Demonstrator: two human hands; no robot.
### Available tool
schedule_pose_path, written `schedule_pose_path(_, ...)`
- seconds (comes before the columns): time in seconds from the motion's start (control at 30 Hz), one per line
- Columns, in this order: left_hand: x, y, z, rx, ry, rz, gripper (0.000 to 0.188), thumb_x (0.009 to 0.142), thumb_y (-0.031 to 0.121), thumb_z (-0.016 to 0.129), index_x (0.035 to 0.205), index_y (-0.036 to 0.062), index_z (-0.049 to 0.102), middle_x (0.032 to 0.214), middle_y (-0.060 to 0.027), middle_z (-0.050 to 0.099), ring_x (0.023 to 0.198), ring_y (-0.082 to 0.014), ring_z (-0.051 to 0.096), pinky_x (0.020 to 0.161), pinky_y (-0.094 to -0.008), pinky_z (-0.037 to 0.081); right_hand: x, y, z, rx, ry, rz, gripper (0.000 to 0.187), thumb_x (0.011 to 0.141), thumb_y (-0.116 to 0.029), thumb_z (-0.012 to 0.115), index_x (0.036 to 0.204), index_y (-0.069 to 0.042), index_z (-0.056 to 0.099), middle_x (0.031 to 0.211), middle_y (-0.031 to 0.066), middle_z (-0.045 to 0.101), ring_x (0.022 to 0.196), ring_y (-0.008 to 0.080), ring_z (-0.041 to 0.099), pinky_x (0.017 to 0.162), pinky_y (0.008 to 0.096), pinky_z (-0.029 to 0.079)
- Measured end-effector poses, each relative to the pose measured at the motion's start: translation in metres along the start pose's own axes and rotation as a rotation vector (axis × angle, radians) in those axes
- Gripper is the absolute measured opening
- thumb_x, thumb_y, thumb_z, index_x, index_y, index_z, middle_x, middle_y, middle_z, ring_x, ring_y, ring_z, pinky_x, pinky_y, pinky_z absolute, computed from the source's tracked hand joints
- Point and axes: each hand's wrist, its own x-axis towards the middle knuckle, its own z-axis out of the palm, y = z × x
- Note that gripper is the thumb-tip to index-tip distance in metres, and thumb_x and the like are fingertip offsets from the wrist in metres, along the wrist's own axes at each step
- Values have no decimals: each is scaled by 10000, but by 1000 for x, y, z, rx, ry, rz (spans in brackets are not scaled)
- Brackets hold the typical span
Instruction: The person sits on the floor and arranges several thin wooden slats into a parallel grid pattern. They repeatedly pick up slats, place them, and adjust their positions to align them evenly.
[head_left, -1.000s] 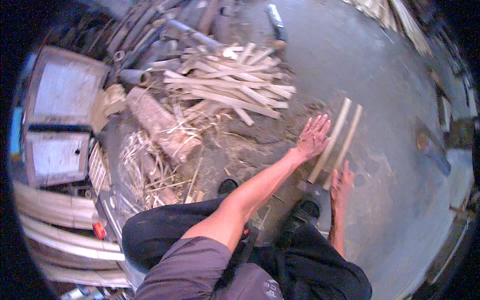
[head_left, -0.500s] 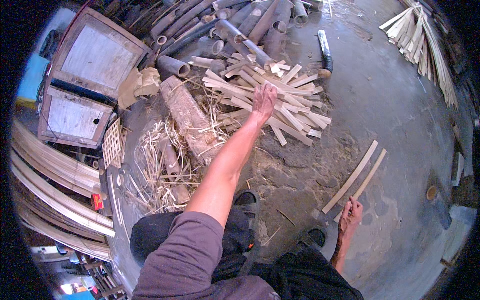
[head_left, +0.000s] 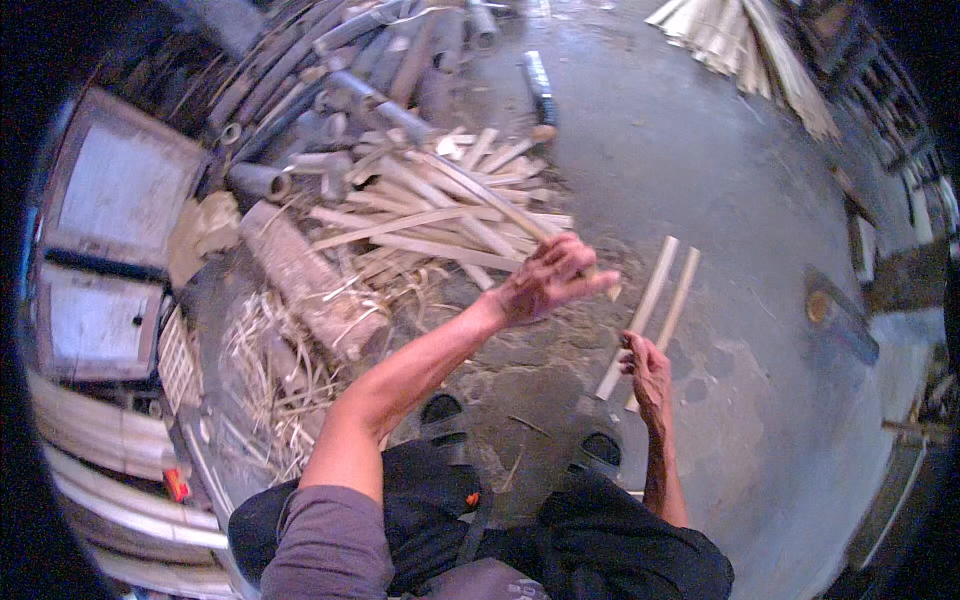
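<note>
Two bare hands work low over a grey concrete floor (head_left: 700,130). The left hand (head_left: 545,280) is raised off the floor with its fingers curled around one long pale split-bamboo slat (head_left: 480,195), which runs from the hand up and to the left across the heap behind it; a short tip of the slat shows just past the fingers on the right. The right hand (head_left: 648,368) is lower, with its fingers bent onto the near ends of a pair of pale flat bamboo strips (head_left: 655,300) that lie side by side on the floor and slant up to the right; whether it grips them or only presses on them cannot be told. Just beyond the left hand lies a loose pile of split bamboo slats (head_left: 430,220), crossing one another at many angles. To the left of that pile rests a thick rough wooden log (head_left: 305,285), with pale stringy shavings (head_left: 270,370) strewn around its near end. Farther back lies a stack of round grey bamboo poles (head_left: 340,90). At the far top right sits another bundle of pale strips (head_left: 740,50), well apart from both hands.
</note>
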Motion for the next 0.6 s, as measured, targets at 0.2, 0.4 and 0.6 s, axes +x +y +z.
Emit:
schedule_pose_path(0.2,18,57,34,-251,-47,90,477,789,121,612,1265,151,601,1065,-54,476,1084,-233,515,1031,-419,410,-19,-36,-6,367,-46,7,388,1008,-376,513,911,-17,621,821,42,625,678,86,545,588,243,450)
schedule_pose_path(0.4,26,72,47,-235,-136,115,468,804,203,655,1264,143,593,1013,-42,523,1029,-209,556,980,-414,431,-33,-38,-22,271,100,-7,253,1001,-279,550,971,-41,632,746,-16,576,628,58,496,576,215,413)
schedule_pose_path(0.6,52,62,36,-413,-669,-310,383,899,361,647,1160,80,632,841,-68,583,826,-248,615,744,-418,505,-30,-7,-75,336,232,9,208,995,-244,563,1005,-50,637,735,-32,561,622,51,476,559,205,396)
